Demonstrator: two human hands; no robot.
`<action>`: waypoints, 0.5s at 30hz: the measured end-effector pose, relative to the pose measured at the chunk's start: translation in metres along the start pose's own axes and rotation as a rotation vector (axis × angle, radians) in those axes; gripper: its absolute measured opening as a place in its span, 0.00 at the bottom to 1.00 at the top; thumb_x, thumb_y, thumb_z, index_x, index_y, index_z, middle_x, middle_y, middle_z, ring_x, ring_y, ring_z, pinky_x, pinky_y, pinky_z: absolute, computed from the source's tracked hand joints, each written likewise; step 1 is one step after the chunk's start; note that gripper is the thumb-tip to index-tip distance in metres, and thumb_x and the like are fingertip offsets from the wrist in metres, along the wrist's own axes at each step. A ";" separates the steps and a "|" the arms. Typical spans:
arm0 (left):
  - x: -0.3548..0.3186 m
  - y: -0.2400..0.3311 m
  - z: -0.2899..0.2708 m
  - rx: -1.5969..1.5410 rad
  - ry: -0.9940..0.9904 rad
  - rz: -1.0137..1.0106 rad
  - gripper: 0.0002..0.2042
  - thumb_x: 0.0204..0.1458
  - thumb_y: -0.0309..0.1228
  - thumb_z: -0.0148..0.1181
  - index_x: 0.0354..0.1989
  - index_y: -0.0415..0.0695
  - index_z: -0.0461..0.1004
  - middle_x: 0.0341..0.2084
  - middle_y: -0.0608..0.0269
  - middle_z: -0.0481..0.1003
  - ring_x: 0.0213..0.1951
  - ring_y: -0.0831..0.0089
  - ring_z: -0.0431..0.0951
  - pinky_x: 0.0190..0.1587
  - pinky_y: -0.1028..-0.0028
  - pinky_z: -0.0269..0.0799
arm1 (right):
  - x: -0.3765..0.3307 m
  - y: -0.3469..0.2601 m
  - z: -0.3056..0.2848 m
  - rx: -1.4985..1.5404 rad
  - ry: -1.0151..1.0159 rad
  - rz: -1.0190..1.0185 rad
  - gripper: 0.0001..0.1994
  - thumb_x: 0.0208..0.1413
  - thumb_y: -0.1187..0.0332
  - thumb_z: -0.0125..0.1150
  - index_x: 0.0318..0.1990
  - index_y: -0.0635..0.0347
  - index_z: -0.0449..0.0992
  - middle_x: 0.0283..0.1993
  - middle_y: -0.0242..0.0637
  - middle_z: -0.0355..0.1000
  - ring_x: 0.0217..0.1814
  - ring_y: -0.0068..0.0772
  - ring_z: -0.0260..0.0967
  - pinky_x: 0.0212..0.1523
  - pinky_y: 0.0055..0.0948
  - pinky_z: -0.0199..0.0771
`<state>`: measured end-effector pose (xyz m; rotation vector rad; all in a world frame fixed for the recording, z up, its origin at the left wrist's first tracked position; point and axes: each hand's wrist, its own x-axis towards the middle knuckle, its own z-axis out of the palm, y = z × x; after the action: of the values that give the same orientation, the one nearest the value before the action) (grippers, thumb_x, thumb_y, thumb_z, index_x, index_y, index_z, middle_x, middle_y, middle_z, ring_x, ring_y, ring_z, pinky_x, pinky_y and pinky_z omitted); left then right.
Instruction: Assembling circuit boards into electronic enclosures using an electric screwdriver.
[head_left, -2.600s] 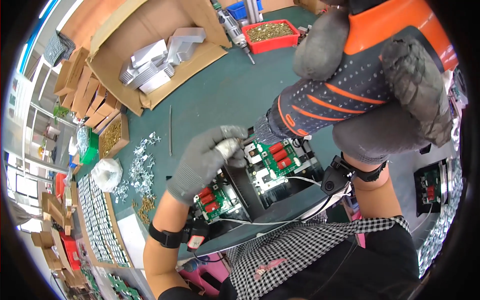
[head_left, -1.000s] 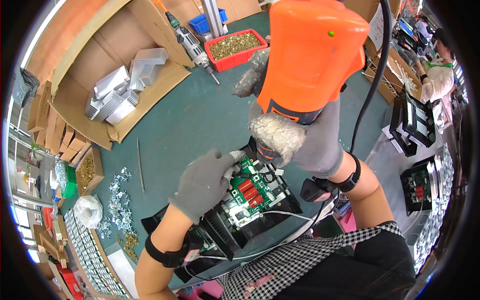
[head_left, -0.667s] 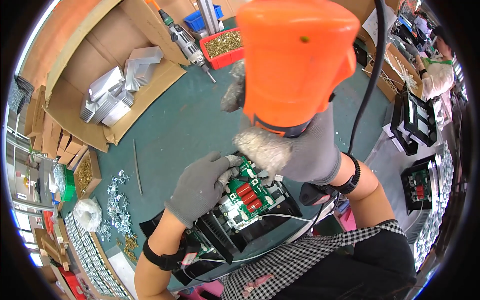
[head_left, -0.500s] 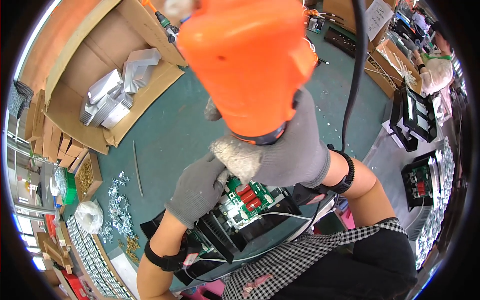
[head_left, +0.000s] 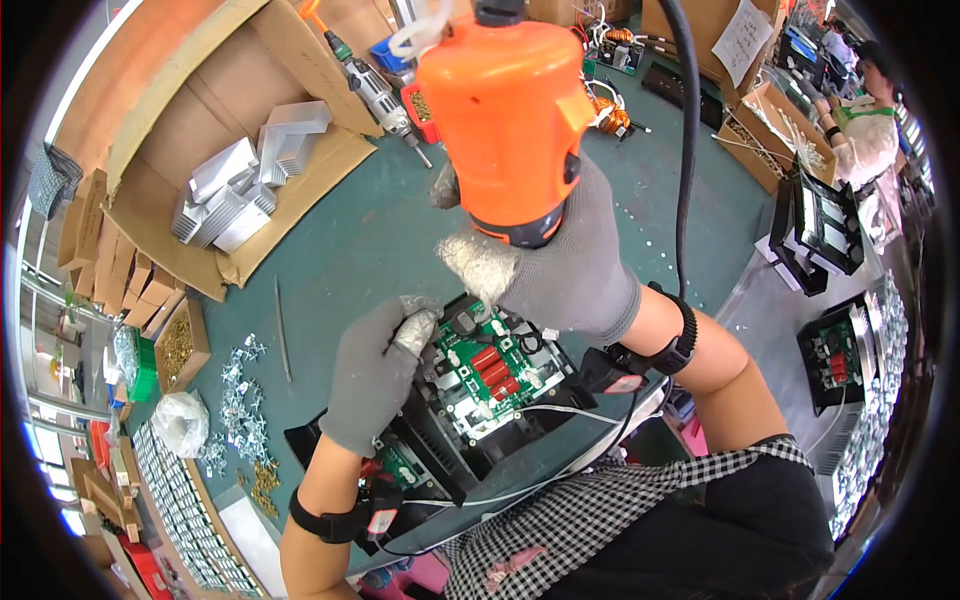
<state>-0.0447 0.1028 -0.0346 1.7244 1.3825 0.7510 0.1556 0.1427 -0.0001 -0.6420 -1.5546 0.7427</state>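
My gloved right hand [head_left: 565, 265] wraps around the lower body of an orange electric screwdriver [head_left: 505, 110], held upright above the bench. Its bit is hidden beneath the hand. Below it lies a green circuit board [head_left: 478, 375] with red cylindrical parts, set in a black housing [head_left: 500, 445]. My left hand [head_left: 375, 375], also gloved, is closed at the board's left edge, its thumb and fingertips pressed together. What those fingers hold, if anything, cannot be made out. A second black housing with a green board [head_left: 400, 465] lies under my left wrist.
Loose silver screws or clips [head_left: 240, 400] and brass pieces [head_left: 264, 488] lie at left. A cardboard box [head_left: 150, 215] holds metal heat sinks [head_left: 225, 195]. A second power driver [head_left: 380, 100] lies at the back. A black cable [head_left: 687, 150] hangs at right. A co-worker [head_left: 868, 140] is at far right.
The orange screwdriver and my right hand have come down and away from the camera. My left hand has shifted slightly left and up, leaving more of the circuit board showing.
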 end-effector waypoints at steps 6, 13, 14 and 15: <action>-0.033 0.001 0.006 -0.256 -0.017 -0.116 0.09 0.53 0.21 0.60 0.42 0.36 0.73 0.31 0.65 0.76 0.32 0.79 0.76 0.38 0.77 0.74 | 0.004 -0.023 -0.003 0.223 0.008 0.228 0.26 0.46 0.77 0.66 0.54 0.64 0.64 0.38 0.38 0.73 0.28 0.25 0.74 0.28 0.27 0.78; -0.056 0.000 0.026 -0.007 -0.008 0.042 0.23 0.54 0.19 0.58 0.59 0.39 0.65 0.40 0.56 0.78 0.41 0.75 0.79 0.44 0.75 0.75 | -0.014 -0.043 0.001 0.150 0.011 -0.084 0.18 0.50 0.78 0.62 0.49 0.70 0.69 0.42 0.44 0.76 0.32 0.32 0.75 0.33 0.30 0.76; -0.057 0.002 0.028 0.007 -0.010 0.068 0.23 0.55 0.19 0.58 0.60 0.39 0.64 0.41 0.56 0.79 0.41 0.75 0.80 0.44 0.75 0.75 | -0.016 -0.043 -0.004 0.164 0.002 -0.105 0.18 0.50 0.77 0.62 0.50 0.70 0.68 0.42 0.44 0.76 0.32 0.33 0.75 0.33 0.30 0.76; -0.058 0.004 0.030 0.021 -0.010 0.091 0.24 0.55 0.19 0.58 0.61 0.39 0.63 0.42 0.56 0.79 0.41 0.76 0.80 0.44 0.75 0.75 | -0.019 -0.043 -0.005 0.181 -0.008 -0.125 0.19 0.51 0.76 0.62 0.50 0.70 0.68 0.42 0.45 0.75 0.33 0.33 0.75 0.34 0.31 0.76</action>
<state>-0.0318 0.0393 -0.0453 1.8150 1.3169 0.7786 0.1631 0.1015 0.0212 -0.4053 -1.5000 0.7815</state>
